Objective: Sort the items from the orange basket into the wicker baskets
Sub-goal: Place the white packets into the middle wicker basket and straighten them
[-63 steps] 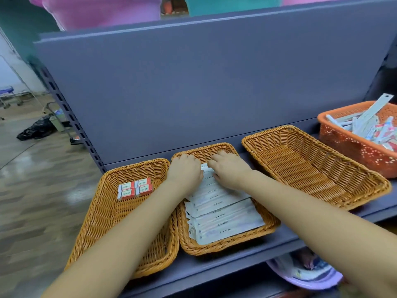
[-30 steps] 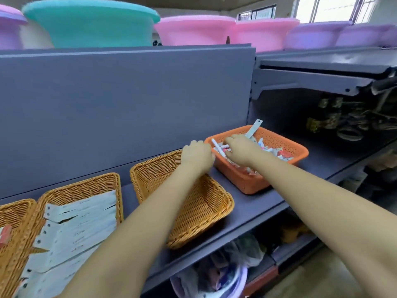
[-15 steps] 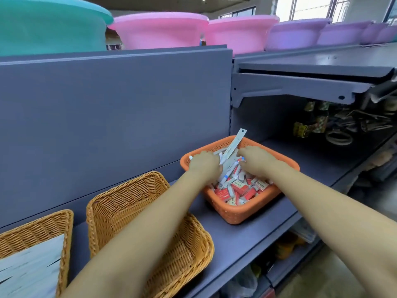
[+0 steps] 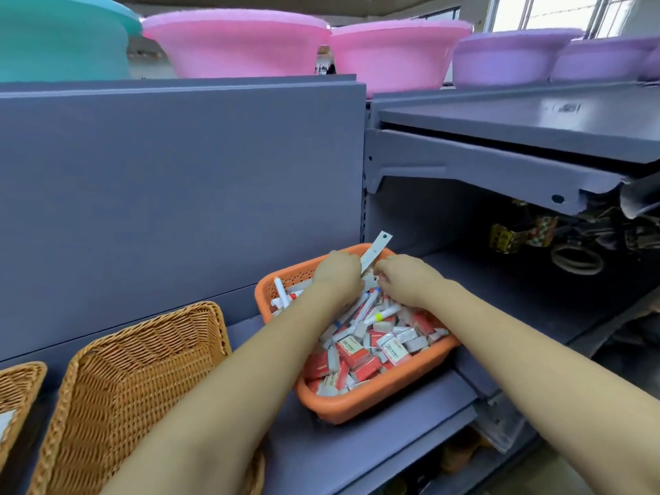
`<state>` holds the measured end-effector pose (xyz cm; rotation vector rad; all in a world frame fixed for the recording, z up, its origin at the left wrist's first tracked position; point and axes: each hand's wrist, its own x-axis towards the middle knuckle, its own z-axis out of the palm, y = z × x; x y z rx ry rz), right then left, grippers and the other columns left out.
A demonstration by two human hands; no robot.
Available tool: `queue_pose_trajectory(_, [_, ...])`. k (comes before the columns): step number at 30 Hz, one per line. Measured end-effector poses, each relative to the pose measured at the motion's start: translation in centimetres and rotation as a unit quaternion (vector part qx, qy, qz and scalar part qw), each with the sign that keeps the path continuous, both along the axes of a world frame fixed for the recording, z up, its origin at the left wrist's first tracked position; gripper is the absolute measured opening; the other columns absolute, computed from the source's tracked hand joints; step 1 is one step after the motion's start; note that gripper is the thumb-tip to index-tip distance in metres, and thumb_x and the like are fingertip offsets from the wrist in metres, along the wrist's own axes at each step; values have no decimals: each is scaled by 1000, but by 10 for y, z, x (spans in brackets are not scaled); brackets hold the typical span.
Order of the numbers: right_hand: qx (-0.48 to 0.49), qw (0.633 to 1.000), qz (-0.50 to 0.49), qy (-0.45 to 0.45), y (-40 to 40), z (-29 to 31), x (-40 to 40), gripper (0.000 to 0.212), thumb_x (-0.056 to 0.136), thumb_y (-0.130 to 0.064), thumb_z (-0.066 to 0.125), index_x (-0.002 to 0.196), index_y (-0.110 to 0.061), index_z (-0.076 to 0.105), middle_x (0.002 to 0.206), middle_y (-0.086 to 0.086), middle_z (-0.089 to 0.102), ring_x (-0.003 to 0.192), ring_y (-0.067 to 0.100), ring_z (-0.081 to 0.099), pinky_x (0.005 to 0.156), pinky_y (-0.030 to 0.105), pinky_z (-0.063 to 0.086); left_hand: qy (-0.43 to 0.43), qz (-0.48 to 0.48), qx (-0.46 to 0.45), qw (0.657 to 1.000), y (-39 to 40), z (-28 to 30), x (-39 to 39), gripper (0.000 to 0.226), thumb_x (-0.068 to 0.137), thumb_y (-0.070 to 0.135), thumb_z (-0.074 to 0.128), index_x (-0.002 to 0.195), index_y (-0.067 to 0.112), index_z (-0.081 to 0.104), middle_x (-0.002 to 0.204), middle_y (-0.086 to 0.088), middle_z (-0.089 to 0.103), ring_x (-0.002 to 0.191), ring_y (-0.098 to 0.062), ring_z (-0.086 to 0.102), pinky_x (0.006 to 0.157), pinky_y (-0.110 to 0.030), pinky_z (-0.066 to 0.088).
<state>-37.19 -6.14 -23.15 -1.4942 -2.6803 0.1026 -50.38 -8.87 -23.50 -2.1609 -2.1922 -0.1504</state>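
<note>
The orange basket (image 4: 360,403) stands on the grey shelf, filled with small red-and-white boxes (image 4: 353,351), white pens (image 4: 382,314) and a long white strip (image 4: 378,245) that leans up over its far rim. My left hand (image 4: 337,275) and my right hand (image 4: 403,280) are both down among the items at the basket's far end, on either side of the strip. Their fingers curl downward and are hidden from me. An empty wicker basket (image 4: 143,355) sits left of the orange one. The corner of another wicker basket (image 4: 21,382) shows at the left edge.
A grey back panel (image 4: 178,194) rises close behind the baskets. An upper shelf with a bracket (image 4: 464,173) overhangs on the right, with dark goods (image 4: 557,244) beneath it. Teal, pink and purple basins (image 4: 243,48) line the top. A lower shelf holds more goods.
Both hands left the middle wicker basket with white strips and moved right into the orange basket. They now reach its far end, and my view has turned right with them.
</note>
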Motion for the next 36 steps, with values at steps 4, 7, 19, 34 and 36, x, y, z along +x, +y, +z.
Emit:
queue_pose_trajectory(4, [6, 999, 36, 8, 5, -6, 6, 30, 91, -16, 42, 116, -21, 58, 114, 3, 59, 102, 29, 57, 80, 38, 49, 12, 17, -26, 999, 17, -12, 12, 24, 91, 11, 51, 114, 10, 59, 111, -8, 63, 96, -28, 60, 73, -34, 46])
queue_pose_trajectory(7, [16, 998, 53, 12, 10, -12, 11, 24, 91, -17, 41, 108, -14, 58, 115, 9, 59, 104, 31, 56, 83, 43, 49, 13, 27, -27, 999, 20, -18, 14, 30, 91, 7, 50, 121, 8, 54, 120, -12, 60, 107, -31, 58, 83, -38, 47])
queue_pose_trajectory(19, [33, 994, 60, 84, 11, -16, 13, 33, 97, -18, 39, 125, -16, 55, 126, 6, 55, 108, 26, 55, 86, 41, 50, -69, 85, -73, 991, -2, 11, -5, 17, 94, 13, 43, 90, 4, 57, 86, -14, 55, 76, -28, 51, 63, -34, 40])
queue_pose_trajectory(34, [55, 996, 49, 59, 9, -21, 11, 25, 95, -13, 38, 110, -11, 59, 116, 6, 58, 100, 26, 56, 78, 39, 50, 106, 77, -144, 981, -10, -5, 23, 29, 89, 4, 58, 118, 6, 61, 125, -10, 60, 116, -28, 55, 95, -34, 44])
queue_pose_trajectory(36, [61, 995, 52, 56, 10, -22, 10, 25, 95, -12, 39, 110, -12, 59, 115, 6, 59, 100, 25, 57, 78, 39, 51, 100, 76, -163, 979, -9, -4, 20, 31, 86, 5, 62, 117, 6, 61, 123, -9, 62, 114, -27, 57, 94, -34, 45])
